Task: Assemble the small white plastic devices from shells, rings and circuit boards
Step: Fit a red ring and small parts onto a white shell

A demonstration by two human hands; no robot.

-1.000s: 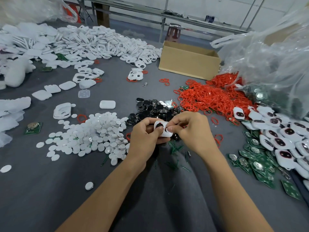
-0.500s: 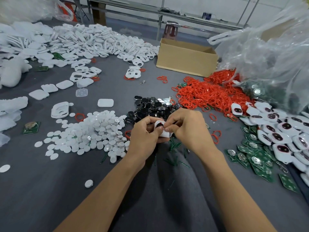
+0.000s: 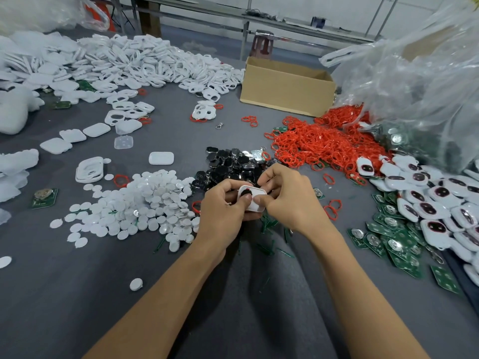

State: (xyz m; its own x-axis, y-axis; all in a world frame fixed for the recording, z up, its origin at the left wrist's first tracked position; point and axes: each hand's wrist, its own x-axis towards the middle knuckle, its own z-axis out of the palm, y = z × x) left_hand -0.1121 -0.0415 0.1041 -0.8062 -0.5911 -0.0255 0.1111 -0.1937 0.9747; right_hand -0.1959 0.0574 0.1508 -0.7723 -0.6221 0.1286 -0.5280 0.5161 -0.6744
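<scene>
Not much moves on my feed — left hand (image 3: pixel 223 211) and right hand (image 3: pixel 290 200) still pinch the white shell (image 3: pixel 256 196) between their fingers (image 3: pixel 269 175), thumbs pressed onto it. My guess is they're seating the parts.

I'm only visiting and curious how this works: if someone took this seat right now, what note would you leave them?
Left hand: grips the white shell, thumb on its dark opening.
Right hand: pinches the same shell from the right.
Parts: red rings heaped ahead right, circuit boards at right, black pieces just beyond the hands, white discs at left, loose shells far left.
Done: a pile of assembled devices at far right.
Left: finish the shell in hand; plenty of parts wait.
</scene>
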